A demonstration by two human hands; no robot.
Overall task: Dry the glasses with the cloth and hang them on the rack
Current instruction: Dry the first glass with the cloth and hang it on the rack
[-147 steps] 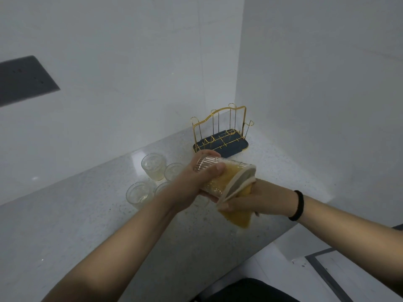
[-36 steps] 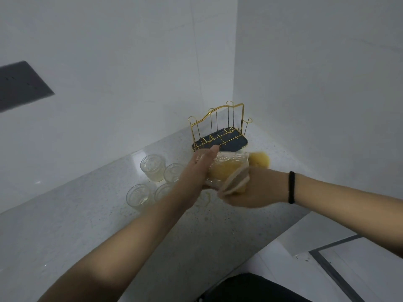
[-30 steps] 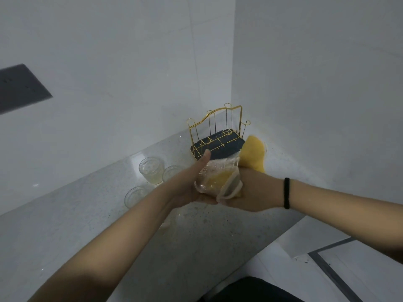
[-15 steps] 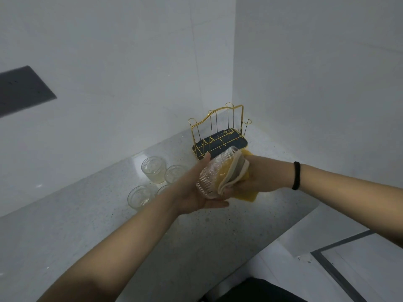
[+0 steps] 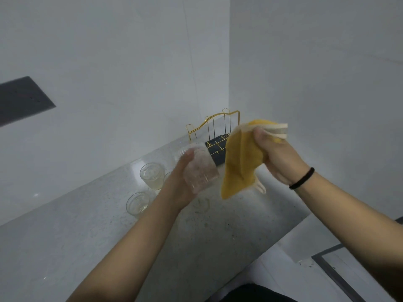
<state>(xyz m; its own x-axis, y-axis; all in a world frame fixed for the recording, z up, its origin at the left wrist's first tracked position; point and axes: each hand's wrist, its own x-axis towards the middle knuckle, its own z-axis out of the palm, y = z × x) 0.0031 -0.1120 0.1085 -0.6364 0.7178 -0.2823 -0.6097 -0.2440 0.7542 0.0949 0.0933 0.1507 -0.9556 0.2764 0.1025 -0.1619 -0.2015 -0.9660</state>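
First glass wiped, none hung.
Our left hand [image 5: 185, 171] grips the glass [image 5: 199, 168], our right hand [image 5: 277, 153] clutches the cloth [image 5: 239, 160]; the rack [image 5: 212, 127] at 12 o'clock is bare.

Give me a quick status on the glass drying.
Left hand grips the glass; right hand holds the yellow cloth, clear of it. Gold rack empty behind, nothing blocking.
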